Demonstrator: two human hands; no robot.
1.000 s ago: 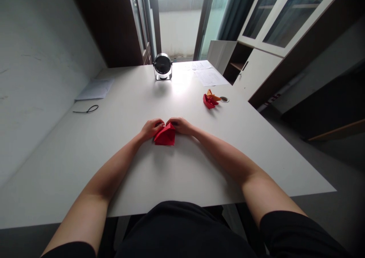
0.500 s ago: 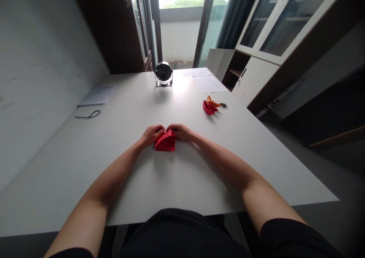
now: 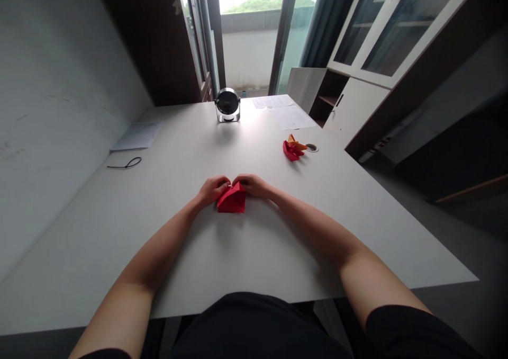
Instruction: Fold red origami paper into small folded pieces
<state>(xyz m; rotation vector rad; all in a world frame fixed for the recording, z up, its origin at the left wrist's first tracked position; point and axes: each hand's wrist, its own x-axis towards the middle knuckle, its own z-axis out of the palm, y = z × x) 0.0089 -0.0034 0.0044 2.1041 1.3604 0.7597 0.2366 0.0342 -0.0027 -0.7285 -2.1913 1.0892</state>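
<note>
A partly folded piece of red paper (image 3: 232, 201) lies between my two hands, low over the white table (image 3: 246, 263). My left hand (image 3: 214, 188) pinches its upper left edge, fingers curled round the far side. On the upper right edge, my right hand (image 3: 252, 185) grips the same paper with bent fingers. Both sets of fingertips nearly meet at the paper's top, and they hide its far side. A raised red flap stands up near the right fingers.
Red and orange folded paper pieces (image 3: 292, 148) lie by a round cable hole (image 3: 312, 147) at the right. A round black device on a stand (image 3: 227, 104) is at the back. Paper sheets (image 3: 291, 116) and a black cable tie (image 3: 126, 163) lie farther out.
The whole view has shifted slightly. Both hands keep their hold on the red paper, and its shape looks almost the same.
</note>
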